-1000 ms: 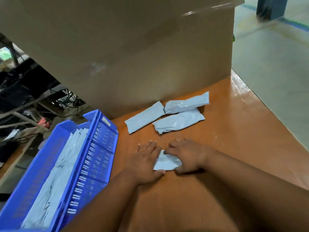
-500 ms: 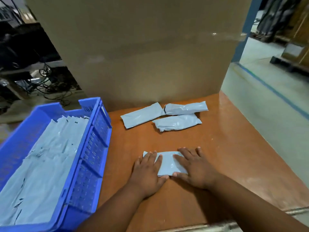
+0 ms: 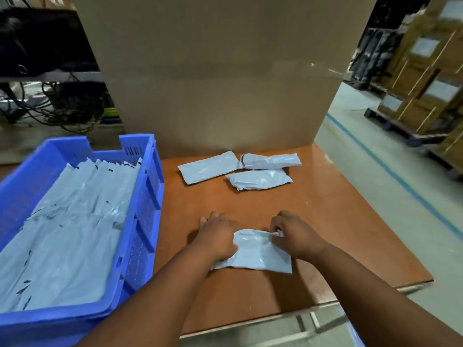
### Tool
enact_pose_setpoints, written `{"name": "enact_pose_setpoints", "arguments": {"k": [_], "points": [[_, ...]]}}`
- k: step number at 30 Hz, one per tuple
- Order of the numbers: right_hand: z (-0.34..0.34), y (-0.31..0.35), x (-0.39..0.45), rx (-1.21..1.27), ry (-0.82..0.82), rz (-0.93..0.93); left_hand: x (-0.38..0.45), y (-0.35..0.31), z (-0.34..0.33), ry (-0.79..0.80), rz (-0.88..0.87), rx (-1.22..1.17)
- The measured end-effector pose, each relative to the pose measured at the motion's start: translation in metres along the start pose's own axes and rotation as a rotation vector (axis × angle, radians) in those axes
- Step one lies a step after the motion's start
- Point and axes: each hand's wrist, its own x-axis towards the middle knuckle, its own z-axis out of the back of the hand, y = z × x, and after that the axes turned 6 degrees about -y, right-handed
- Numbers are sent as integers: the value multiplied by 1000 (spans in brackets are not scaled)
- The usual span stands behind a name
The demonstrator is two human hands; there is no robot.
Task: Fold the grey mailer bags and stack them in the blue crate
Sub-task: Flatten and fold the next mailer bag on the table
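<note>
A grey mailer bag [image 3: 260,254] lies partly folded on the brown table [image 3: 325,221] between my hands. My left hand [image 3: 218,236] lies over the bag's left end, its fingers curled down on it. My right hand [image 3: 293,234] pinches the bag's upper right edge. The blue crate [image 3: 147,221] stands to the left and holds several grey mailer bags [image 3: 75,221] laid in rows. Three more folded grey bags [image 3: 210,166] [image 3: 270,161] [image 3: 258,179] lie farther back on the table.
A tall cardboard box [image 3: 220,71] stands at the table's back edge behind the bags. The table's right edge [image 3: 370,204] drops to a floor with a blue line. Stacked boxes on a pallet [image 3: 426,78] sit far right. Cables [image 3: 50,106] hang at the left.
My hands moved from pressing flat on the bag to working its ends. The right hand now pinches the upper right edge. The camera view tilted up and back.
</note>
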Motion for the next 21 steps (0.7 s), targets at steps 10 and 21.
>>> {"name": "enact_pose_setpoints", "arguments": {"k": [10, 21], "points": [[53, -26, -24, -167, -172, 398, -17, -25, 25, -323, -104, 54], [6, -75, -86, 107, -18, 380, -86, -38, -60, -314, -181, 7]]}}
